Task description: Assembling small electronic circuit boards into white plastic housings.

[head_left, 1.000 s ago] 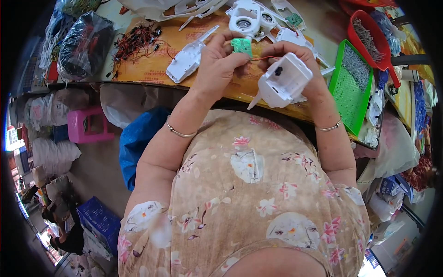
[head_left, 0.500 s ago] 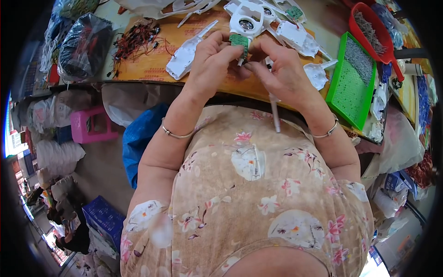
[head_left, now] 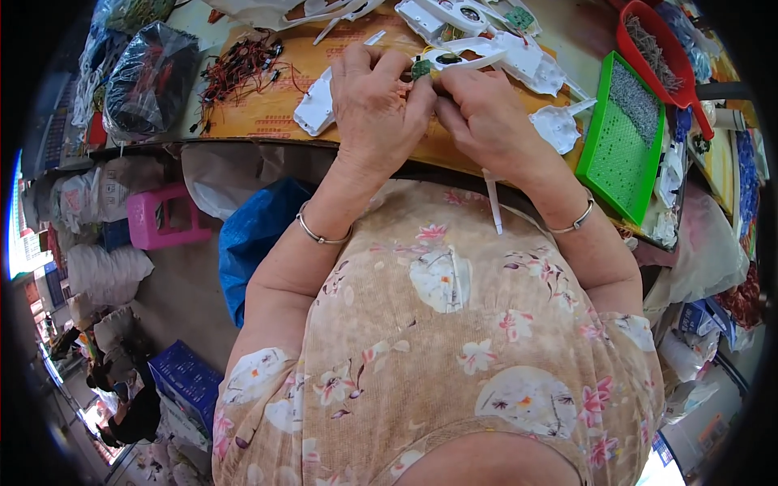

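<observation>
Left hand (head_left: 373, 101) and right hand (head_left: 490, 113) meet over the near part of the bench (head_left: 571, 44), fingertips close together. Left grip: thumb and forefinger nearly closed, pinching a small green circuit board (head_left: 421, 69), which sits between the two hands above the orange sheet (head_left: 279, 125); only part of it shows. Right grip: fingers curled, tips beside the board; cannot tell whether they close on it. A white stem (head_left: 493, 202) hangs from beneath the right palm, past the bench edge; its upper end is hidden by the hand. Obstructions: the left hand covers much of a white casing (head_left: 314, 105) lying beyond it, and a white ring-shaped frame (head_left: 470, 57) lies just past the fingertips, in front of more white shells (head_left: 531, 65). Left side of bench: a tangle of red and black wires (head_left: 243, 69), then a dark bundle in clear plastic (head_left: 150, 77). Right side: an upturned white shell (head_left: 556, 128) near the right wrist, next to a green tray (head_left: 609, 198) with small metal pieces heaped toward its far end; a red scoop (head_left: 702, 120) of thin metal pins lies beside the tray's far corner. Below the bench, left: pink stool (head_left: 146, 223), blue bag (head_left: 255, 235), blue box (head_left: 186, 381).
</observation>
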Tool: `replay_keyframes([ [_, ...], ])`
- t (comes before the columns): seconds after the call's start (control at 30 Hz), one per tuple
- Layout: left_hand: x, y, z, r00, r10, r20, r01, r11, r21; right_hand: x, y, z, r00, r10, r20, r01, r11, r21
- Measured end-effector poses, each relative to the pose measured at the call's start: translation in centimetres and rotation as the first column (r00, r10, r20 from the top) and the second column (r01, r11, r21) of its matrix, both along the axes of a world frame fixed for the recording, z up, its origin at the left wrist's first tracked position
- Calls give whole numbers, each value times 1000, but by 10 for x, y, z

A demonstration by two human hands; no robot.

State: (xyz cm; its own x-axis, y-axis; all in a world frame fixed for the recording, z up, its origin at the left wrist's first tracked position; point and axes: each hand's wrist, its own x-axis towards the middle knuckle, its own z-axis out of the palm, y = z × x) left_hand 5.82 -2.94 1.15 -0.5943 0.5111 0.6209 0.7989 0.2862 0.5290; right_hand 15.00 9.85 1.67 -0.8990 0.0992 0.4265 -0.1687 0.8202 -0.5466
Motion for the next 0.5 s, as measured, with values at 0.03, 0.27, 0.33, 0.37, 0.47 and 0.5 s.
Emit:
replay_keyframes([
  [0.03,-2,0,0,996,23,-82,-24,1000,-15,-1,0,0,1000,3,-16,-3,999,42],
  [0.27,-1,-2,1,772,-211,600,159,977,139,-3,-1,-6,999,-34,22,34,999,-24],
  [0.33,-1,-1,-5,813,-227,537,142,970,196,-4,-3,-8,989,-92,-117,105,989,103],
  [0.37,-1,0,-8,812,-227,537,143,971,194,-3,-4,-7,989,-93,-116,105,989,102],
  [0.47,0,2,-10,832,-211,513,136,974,180,-3,-5,-4,988,-123,94,124,992,2],
  [0.5,1,3,-9,804,-229,549,146,971,191,-4,-3,-4,990,-109,87,111,994,-21],
])
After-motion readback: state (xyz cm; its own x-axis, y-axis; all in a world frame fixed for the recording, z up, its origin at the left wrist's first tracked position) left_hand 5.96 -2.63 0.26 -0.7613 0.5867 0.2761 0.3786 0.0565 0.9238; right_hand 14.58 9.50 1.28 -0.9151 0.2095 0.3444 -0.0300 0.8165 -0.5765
